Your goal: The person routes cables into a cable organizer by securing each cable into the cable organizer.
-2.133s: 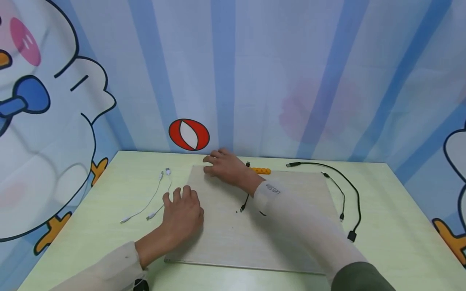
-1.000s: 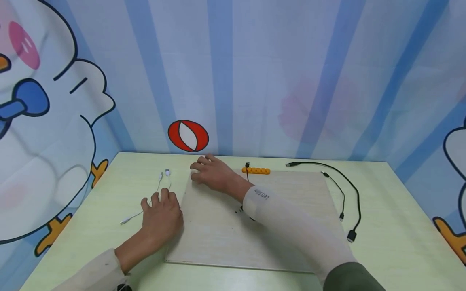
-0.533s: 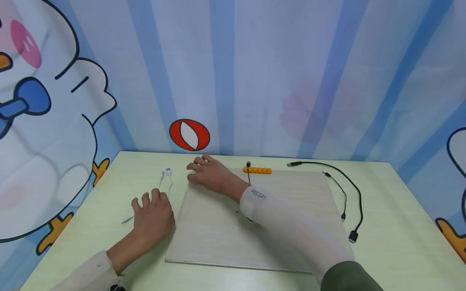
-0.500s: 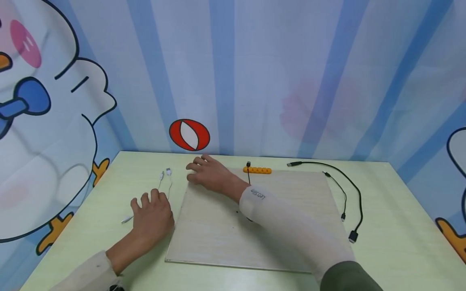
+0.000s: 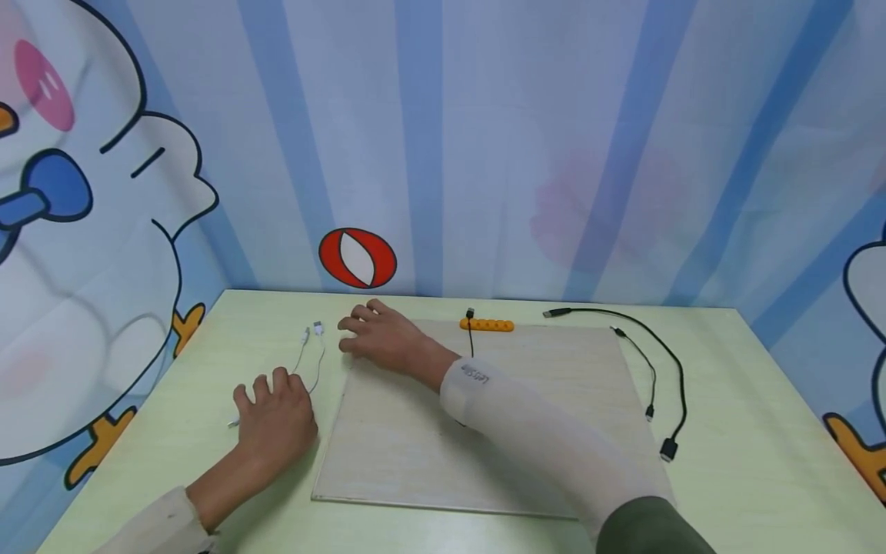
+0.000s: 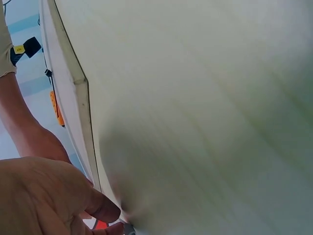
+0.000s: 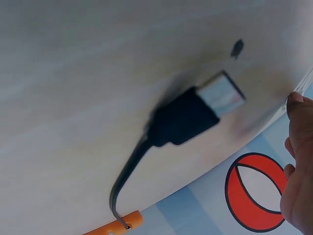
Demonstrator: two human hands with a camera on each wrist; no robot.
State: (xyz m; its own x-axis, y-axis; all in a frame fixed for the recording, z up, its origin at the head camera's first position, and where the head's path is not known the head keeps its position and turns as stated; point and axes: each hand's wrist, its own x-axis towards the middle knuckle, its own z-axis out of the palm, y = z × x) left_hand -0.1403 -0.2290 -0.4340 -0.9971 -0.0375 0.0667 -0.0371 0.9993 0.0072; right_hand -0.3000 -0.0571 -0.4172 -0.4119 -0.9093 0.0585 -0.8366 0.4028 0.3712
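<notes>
My left hand (image 5: 275,419) hovers over or rests by two white USB cables, its fingers spread and loosely bent. One white cable (image 5: 320,365) runs behind its fingertips; the other white cable (image 5: 301,352) is partly hidden under the hand. My right hand (image 5: 384,340) is at the far left corner of a pale flat board (image 5: 401,462), fingers loosely bent; nothing is seen held. Whether its fingertips touch the board is unclear. In the right wrist view the thumb (image 7: 296,98) is near the board's edge. A black USB cable (image 5: 471,338) passes through an orange cable holder (image 5: 493,325).
Right of the board lie a long thick black cable (image 5: 681,385) and a short black cable (image 5: 653,377). A patterned curtain (image 5: 484,154) stands directly behind the table (image 5: 754,431). My right forearm covers part of the board and the black USB cable's near end.
Both hands have slid leftward, the left off the board toward the white cables, the right along the board's far edge. The orange holder, partly hidden before, is now fully visible. Cables appear unmoved.
</notes>
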